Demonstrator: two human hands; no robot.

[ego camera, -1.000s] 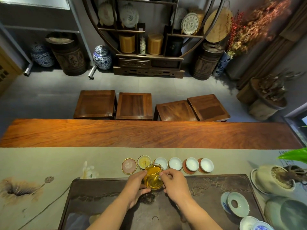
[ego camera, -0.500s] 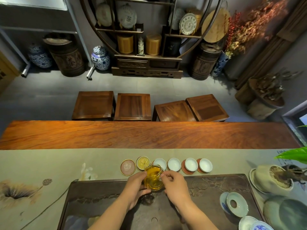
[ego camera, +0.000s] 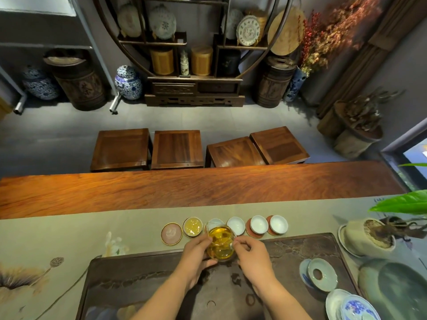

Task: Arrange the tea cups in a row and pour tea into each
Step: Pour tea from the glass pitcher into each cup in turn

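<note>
A glass pitcher (ego camera: 219, 243) of amber tea is held between both hands at the far edge of the dark tea tray (ego camera: 147, 280). My left hand (ego camera: 196, 255) cups its left side; my right hand (ego camera: 250, 252) pinches its handle. Its spout is over the second cup (ego camera: 215, 222), which it partly hides. Behind it runs a row of small cups on coasters: the first cup (ego camera: 193, 226) holds yellow tea, the three to the right (ego camera: 236, 225) (ego camera: 259, 224) (ego camera: 279, 224) look white inside. An empty pink coaster (ego camera: 172, 233) lies at the row's left end.
A lid on a saucer (ego camera: 320, 273) and blue-white porcelain (ego camera: 355, 307) sit at the tray's right end. A potted plant (ego camera: 367, 236) and a large grey-green vessel (ego camera: 397, 289) stand further right. The beige runner (ego camera: 69, 236) covers the wooden table (ego camera: 161, 188); stools stand behind.
The pitcher, held by both hands, has moved slightly forward and right, from beside the first cup to over the second cup.
</note>
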